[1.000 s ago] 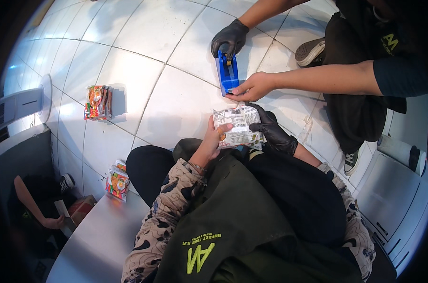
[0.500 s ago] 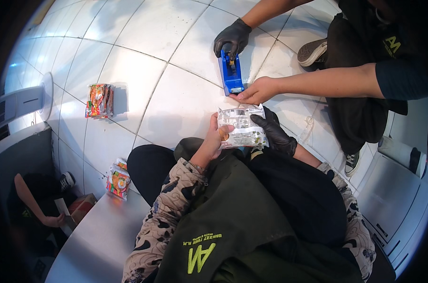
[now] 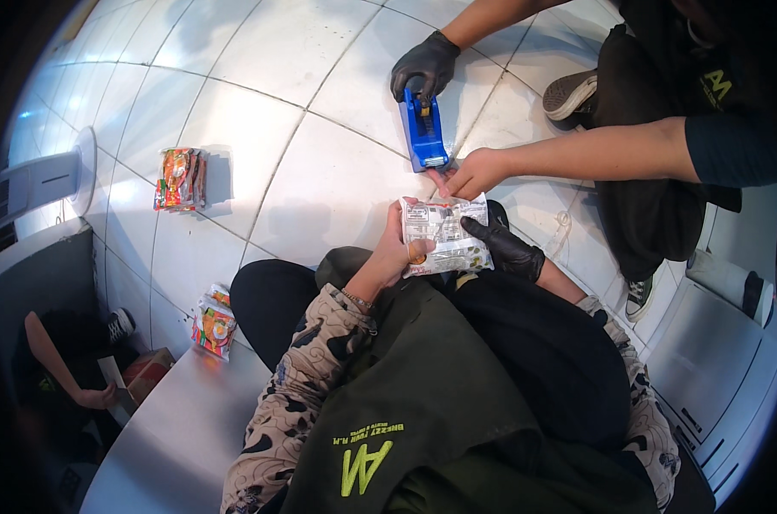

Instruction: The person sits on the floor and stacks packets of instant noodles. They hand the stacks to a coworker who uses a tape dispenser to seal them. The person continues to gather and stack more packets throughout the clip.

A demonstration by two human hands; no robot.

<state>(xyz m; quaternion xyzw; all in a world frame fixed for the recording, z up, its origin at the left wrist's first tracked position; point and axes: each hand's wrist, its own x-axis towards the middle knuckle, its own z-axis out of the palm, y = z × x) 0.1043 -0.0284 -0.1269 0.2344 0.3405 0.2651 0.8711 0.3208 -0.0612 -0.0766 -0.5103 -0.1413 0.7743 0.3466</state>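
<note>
Between both hands I hold an instant noodle packet (image 3: 447,233), its white printed back turned up. My bare left hand (image 3: 394,250) grips its left side, thumb lying over the front. My right hand (image 3: 507,248), in a black glove, closes on the right side with its thumb on top. Just beyond the packet, a blue tape dispenser (image 3: 424,141) stands on the floor. A co-worker's black-gloved hand (image 3: 426,65) grips its far end, while the co-worker's bare hand (image 3: 476,174) is at its near, cutting end. Whether those fingers hold tape is too small to tell.
A stack of noodle packets (image 3: 181,178) lies on the tiled floor (image 3: 260,128) to the left. More packets (image 3: 213,324) lie by my left knee, beside a pale curved surface (image 3: 183,428). Another person's arm (image 3: 58,360) and a brown box (image 3: 148,374) are at lower left.
The packet in my hands has shifted slightly right and toward me. The co-worker's bare fingers have moved a little right along the dispenser's near end, and the dispenser has shifted slightly.
</note>
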